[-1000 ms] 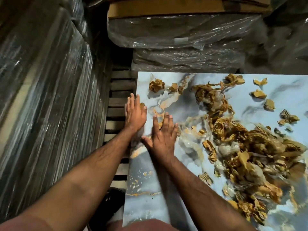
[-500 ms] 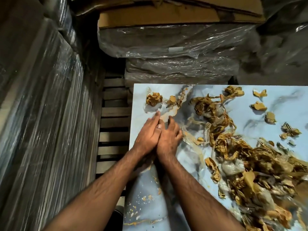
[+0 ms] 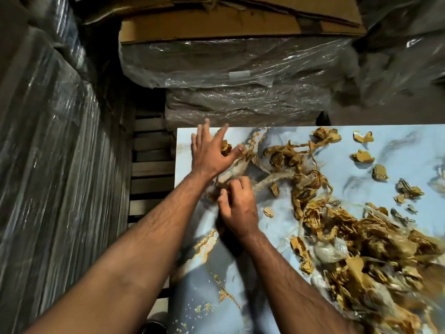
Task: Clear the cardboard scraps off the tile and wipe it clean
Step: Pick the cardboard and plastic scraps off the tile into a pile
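At the far-left corner of the pale blue marbled tile (image 3: pixel 397 162), the left hand (image 3: pixel 209 153) lay with fingers spread and straight, holding nothing, a small cardboard piece (image 3: pixel 225 148) just at its 3 o'clock. At that hand's 5 o'clock, the right hand (image 3: pixel 237 206) had curled fingers that seemed to pinch a crumpled strip of clear plastic (image 3: pixel 272 180). The cardboard scraps (image 3: pixel 356 239) were heaped on the tile toward 4 o'clock, with loose bits (image 3: pixel 362 156) scattered toward 2 o'clock.
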